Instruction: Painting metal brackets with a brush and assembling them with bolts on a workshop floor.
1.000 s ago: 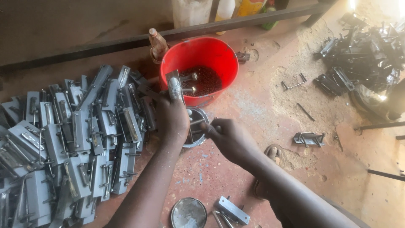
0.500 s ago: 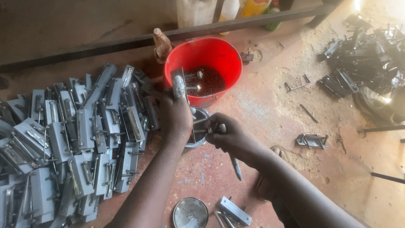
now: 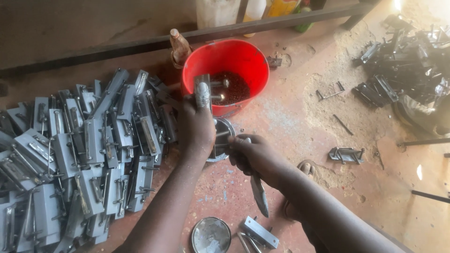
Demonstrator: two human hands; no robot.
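My left hand (image 3: 197,126) grips a grey metal latch piece (image 3: 203,91), held upright in front of the red bucket (image 3: 225,61). My right hand (image 3: 253,154) is closed around a slim grey brush or tool (image 3: 259,194) whose end points down toward me. Between the two hands sits a small round tin (image 3: 224,136), partly hidden by them. The bucket holds dark liquid with a few metal parts in it.
A large pile of grey metal latches (image 3: 79,150) covers the floor on the left. A round tin lid (image 3: 211,234) and a loose latch (image 3: 260,232) lie near me. Dark metal parts (image 3: 403,75) are heaped at right. A brown bottle (image 3: 179,47) stands behind the bucket.
My right hand has drawn back from the tin toward me, and the tool's end now points downward. My left hand still holds the latch upright by the bucket.
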